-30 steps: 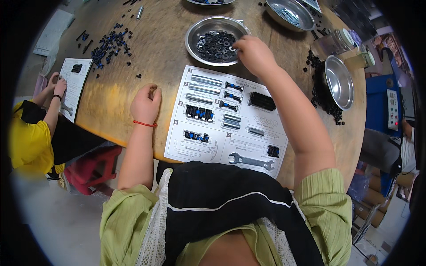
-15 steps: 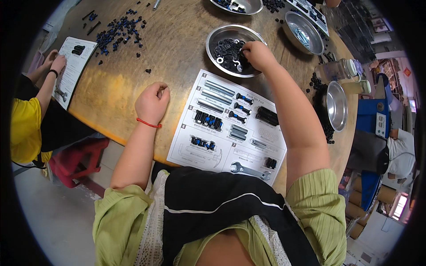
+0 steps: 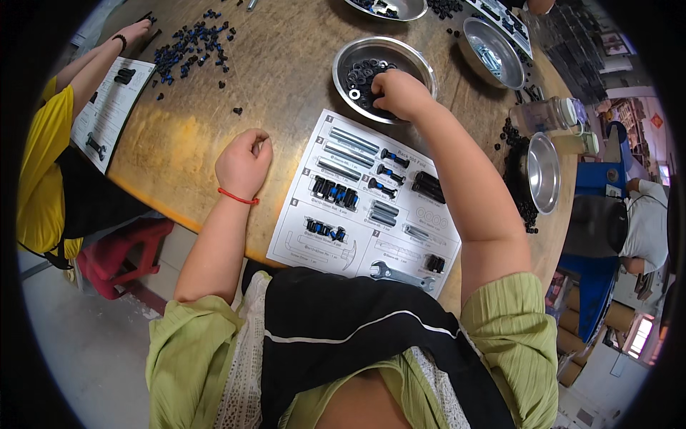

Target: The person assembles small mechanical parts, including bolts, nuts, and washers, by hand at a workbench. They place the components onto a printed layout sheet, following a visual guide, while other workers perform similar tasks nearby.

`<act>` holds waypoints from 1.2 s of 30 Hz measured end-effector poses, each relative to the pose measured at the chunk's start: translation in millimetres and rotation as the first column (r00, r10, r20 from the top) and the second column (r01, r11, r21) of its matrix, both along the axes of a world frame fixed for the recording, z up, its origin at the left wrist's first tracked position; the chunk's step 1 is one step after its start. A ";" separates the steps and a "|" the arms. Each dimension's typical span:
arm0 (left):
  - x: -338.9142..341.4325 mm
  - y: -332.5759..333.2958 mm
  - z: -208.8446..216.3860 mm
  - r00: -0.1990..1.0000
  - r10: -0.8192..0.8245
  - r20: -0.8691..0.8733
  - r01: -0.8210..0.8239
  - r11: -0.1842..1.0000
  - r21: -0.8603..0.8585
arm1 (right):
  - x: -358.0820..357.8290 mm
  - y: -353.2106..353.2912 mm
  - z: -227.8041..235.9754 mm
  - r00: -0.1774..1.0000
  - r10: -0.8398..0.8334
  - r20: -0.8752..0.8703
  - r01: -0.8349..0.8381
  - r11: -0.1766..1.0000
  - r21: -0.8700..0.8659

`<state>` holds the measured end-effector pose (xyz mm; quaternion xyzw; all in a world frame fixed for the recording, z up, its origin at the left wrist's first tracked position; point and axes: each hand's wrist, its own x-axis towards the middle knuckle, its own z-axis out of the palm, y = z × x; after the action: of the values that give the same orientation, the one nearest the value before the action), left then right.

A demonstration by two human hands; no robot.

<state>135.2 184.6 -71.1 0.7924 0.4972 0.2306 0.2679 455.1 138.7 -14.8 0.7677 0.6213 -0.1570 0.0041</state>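
My right hand (image 3: pixel 401 94) reaches into a round metal bowl (image 3: pixel 421 53) of black and a few pale washers (image 3: pixel 366 71). Its fingers are bent down among the washers; anything between the fingertips is hidden. On the wooden table my left hand (image 3: pixel 244 163) rests with curled fingers, a red cord round the wrist, and nothing shows in it. Between my forearms lies a printed sheet (image 3: pixel 300 214). On it are metal tubes (image 3: pixel 354 140), black bolts with blue bands (image 3: pixel 334 194), a bundle of black parts (image 3: pixel 428 187) and an open-ended wrench (image 3: pixel 402 276).
Loose bolts (image 3: pixel 189 50) lie scattered at the far left. A co-worker's arm (image 3: pixel 100 57) stretches over a second sheet (image 3: pixel 107 100). Another bowl (image 3: pixel 493 53) holds silvery parts. Along the right edge stand a jar (image 3: pixel 543 114), a metal dish (image 3: pixel 544 174) and black pieces (image 3: pixel 513 134).
My right hand has shifted slightly left and nearer within the bowl, its fingers now more visible. My left hand stays put. The co-worker's hand has moved from the sheet toward the far table.
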 end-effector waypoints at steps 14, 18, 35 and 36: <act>2.0 -1.9 -1.1 1.000 0.022 0.001 -0.022 1.000 -0.020 | -1.5 -39.8 13.0 0.802 -0.180 -0.569 0.385 0.885 0.262; -1.6 3.2 -11.4 0.990 -0.014 0.144 0.033 0.991 -0.131 | -7.3 -105.4 26.3 0.659 -0.140 -0.739 0.534 0.779 0.329; 112.2 -165.3 51.2 0.468 -0.878 -0.105 0.879 0.448 0.164 | -73.9 -289.9 -10.4 0.676 -0.611 -0.411 0.726 0.648 0.231; 114.7 -169.8 49.5 0.456 -0.879 -0.141 0.886 0.434 0.161 | -75.3 -294.9 -12.9 0.742 -0.576 -0.342 0.669 0.672 0.318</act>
<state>249.9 14.8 -21.5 0.9625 -0.0118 0.0941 0.2542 379.8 -156.2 -27.8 0.8941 0.3352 -0.0923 -0.2822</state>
